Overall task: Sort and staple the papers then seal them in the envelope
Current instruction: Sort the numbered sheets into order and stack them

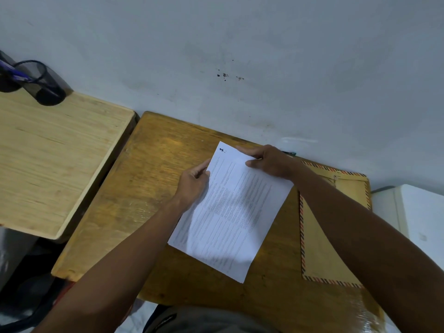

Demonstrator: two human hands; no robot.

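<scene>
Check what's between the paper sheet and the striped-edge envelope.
Head view: only a narrow strip of bare brown desk separates the paper sheet from the envelope; the right forearm crosses above it.

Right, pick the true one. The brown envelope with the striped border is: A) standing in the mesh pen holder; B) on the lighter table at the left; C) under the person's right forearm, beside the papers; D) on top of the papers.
C: the envelope lies flat on the darker table, partly covered by the right forearm, right of the papers.
</scene>
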